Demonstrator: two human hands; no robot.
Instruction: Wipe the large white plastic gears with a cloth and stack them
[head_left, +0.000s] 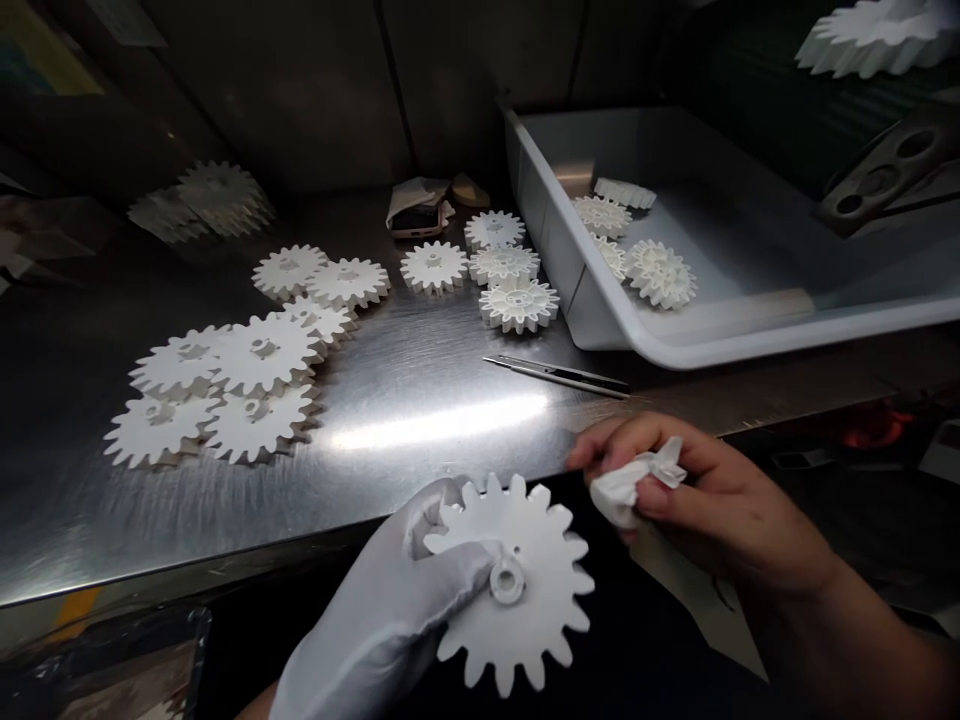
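My left hand (390, 610), in a white glove, grips a large white plastic gear (517, 585) by its edge, thumb near the hub, just below the steel table's front edge. My bare right hand (705, 500) is to the right of it, fingers pinched around a small crumpled white wipe (630, 485). The wipe is close to the gear's upper right teeth but not touching them.
Several white gears (225, 385) lie at the left of the steel table (420, 400), more (510, 275) near the middle. A grey tray (675, 345) at right holds several gears. Tweezers (559, 373) lie in front of the tray. A phone (416, 215) lies at the back.
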